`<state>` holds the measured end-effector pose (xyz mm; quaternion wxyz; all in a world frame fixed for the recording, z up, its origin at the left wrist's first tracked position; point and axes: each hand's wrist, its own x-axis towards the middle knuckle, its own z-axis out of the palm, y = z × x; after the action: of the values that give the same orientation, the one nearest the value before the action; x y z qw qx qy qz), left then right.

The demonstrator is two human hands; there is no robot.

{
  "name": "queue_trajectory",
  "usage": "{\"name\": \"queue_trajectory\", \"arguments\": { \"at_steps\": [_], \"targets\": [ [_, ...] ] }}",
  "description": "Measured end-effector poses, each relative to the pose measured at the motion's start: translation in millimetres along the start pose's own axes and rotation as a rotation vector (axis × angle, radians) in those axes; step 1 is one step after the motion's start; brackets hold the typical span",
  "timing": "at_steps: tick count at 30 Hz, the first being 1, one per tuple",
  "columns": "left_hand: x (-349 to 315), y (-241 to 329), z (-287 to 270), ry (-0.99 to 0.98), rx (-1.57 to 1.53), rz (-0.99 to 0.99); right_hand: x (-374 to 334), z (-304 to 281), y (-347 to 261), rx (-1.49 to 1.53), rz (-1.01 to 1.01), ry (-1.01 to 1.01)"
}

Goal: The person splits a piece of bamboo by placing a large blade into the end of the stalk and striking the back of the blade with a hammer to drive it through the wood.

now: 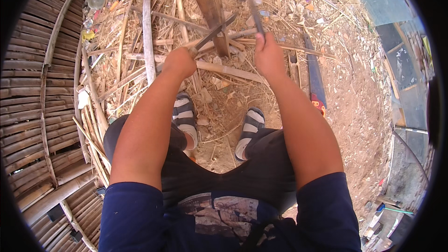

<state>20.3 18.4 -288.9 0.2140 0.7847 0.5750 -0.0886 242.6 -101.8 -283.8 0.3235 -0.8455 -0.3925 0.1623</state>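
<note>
My left hand is wrapped round the handle of a large knife, its dark blade slanting up and to the right against the foot of a brown wooden post. In my right hand is a hammer, gripped by its dark handle with the head raised up and away from me. The hammer head is apart from the blade. Behind the blade, the post stands among bamboo pieces, and a split bamboo length lies just below it, between my hands and my feet.
A handsaw with a red and yellow handle lies on the dirt to the right. Bamboo strips and straw litter the ground ahead. A bamboo slat wall rises at the left; grey sheets stand at the right. My sandalled feet are below.
</note>
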Motion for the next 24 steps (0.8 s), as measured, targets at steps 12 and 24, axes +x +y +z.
{"name": "queue_trajectory", "arguments": {
  "at_steps": [12,24],
  "targets": [
    [0.3,1.0,11.5,-0.01,-0.047,-0.029,26.9,-15.3,1.6,0.263,0.033,0.062],
    [6.0,-8.2,31.3,-0.038,0.038,0.081,5.5,28.6,28.7,-0.029,0.034,-0.096]
  ]
}}
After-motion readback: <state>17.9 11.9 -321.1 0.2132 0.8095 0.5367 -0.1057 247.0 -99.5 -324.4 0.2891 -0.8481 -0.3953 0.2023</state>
